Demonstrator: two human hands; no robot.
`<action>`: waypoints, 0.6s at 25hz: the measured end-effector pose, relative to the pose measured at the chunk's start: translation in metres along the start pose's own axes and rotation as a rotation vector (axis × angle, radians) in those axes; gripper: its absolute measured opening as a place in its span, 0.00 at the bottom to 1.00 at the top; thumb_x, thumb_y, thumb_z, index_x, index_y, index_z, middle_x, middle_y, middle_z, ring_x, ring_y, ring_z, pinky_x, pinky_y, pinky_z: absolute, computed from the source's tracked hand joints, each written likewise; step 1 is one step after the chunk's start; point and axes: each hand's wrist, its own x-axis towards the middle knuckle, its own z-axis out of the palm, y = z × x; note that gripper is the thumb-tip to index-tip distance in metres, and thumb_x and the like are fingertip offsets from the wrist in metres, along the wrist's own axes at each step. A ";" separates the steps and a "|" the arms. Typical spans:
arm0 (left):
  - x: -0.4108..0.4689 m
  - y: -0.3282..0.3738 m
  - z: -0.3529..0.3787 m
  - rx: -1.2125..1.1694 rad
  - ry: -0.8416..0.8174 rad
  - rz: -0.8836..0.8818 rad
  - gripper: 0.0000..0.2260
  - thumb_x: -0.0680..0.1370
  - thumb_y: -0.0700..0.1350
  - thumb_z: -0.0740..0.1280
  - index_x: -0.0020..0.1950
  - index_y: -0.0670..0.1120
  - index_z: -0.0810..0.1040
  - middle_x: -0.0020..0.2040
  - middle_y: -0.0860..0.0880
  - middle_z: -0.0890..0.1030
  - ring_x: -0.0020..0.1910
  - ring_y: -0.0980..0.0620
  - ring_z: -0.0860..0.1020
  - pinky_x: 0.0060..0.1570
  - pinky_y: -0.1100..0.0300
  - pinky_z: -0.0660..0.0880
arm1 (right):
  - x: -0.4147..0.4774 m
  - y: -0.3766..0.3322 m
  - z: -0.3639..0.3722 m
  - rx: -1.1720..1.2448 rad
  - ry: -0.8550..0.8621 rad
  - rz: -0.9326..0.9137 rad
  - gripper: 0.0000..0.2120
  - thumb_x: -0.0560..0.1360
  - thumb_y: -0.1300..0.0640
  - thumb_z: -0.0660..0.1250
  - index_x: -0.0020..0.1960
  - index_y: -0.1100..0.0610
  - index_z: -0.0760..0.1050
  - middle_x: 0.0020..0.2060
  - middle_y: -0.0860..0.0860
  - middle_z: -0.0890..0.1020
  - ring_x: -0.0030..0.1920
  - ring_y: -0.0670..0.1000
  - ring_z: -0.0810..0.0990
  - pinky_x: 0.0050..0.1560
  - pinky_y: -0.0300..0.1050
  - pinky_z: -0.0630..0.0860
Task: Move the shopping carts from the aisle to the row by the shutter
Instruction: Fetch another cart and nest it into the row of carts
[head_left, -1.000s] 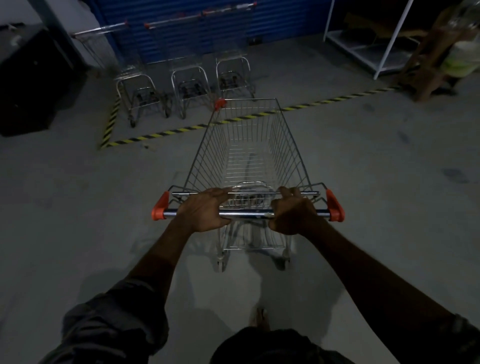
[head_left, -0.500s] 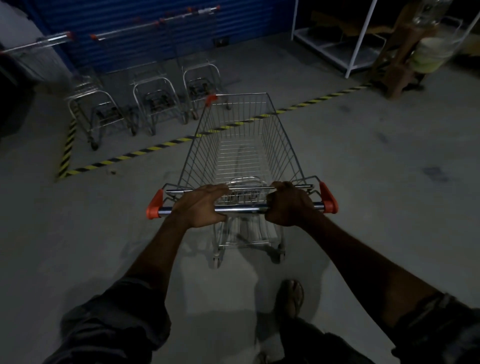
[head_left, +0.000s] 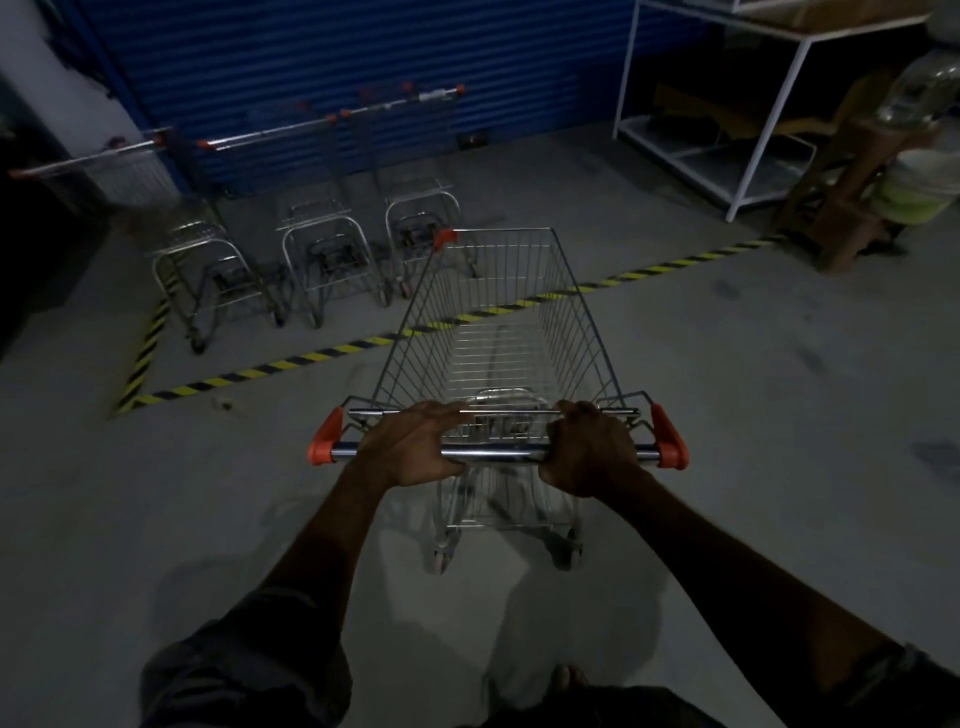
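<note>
— Where does this single view look from?
— From the person's head: above and behind both hands, facing forward and down at the floor (head_left: 779, 415). The left hand (head_left: 415, 447) and the right hand (head_left: 592, 449) lie just below the middle of the frame, close to the lens, with both forearms (head_left: 322, 551) running back to the bottom edge.
— What lies beyond the hands?
— The shopping cart (head_left: 498, 332) they grip stretches straight ahead of them. Farther ahead, left of the left hand, the parked carts (head_left: 324, 254) stand before the blue shutter (head_left: 337, 62). Ahead and right of the right hand is a white shelf frame (head_left: 727, 156). All of that is far from the lens and dim.
</note>
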 end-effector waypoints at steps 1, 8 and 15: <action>0.021 -0.004 -0.002 0.002 -0.001 -0.002 0.38 0.69 0.64 0.72 0.78 0.57 0.68 0.77 0.54 0.69 0.73 0.50 0.71 0.71 0.55 0.69 | 0.019 0.011 -0.006 -0.010 -0.012 -0.006 0.25 0.69 0.37 0.65 0.59 0.50 0.81 0.68 0.52 0.75 0.66 0.55 0.74 0.59 0.52 0.75; 0.148 -0.050 -0.022 0.018 0.009 0.022 0.39 0.67 0.68 0.64 0.77 0.57 0.69 0.76 0.55 0.71 0.72 0.52 0.72 0.70 0.57 0.69 | 0.143 0.054 -0.030 -0.033 0.000 0.019 0.22 0.69 0.41 0.66 0.58 0.51 0.82 0.69 0.52 0.75 0.68 0.55 0.73 0.61 0.54 0.75; 0.287 -0.130 -0.041 0.042 0.053 0.090 0.36 0.68 0.67 0.66 0.74 0.56 0.74 0.75 0.54 0.73 0.71 0.52 0.74 0.69 0.63 0.64 | 0.286 0.084 -0.046 -0.065 0.075 0.062 0.21 0.70 0.41 0.67 0.55 0.53 0.83 0.66 0.52 0.76 0.65 0.56 0.75 0.56 0.53 0.77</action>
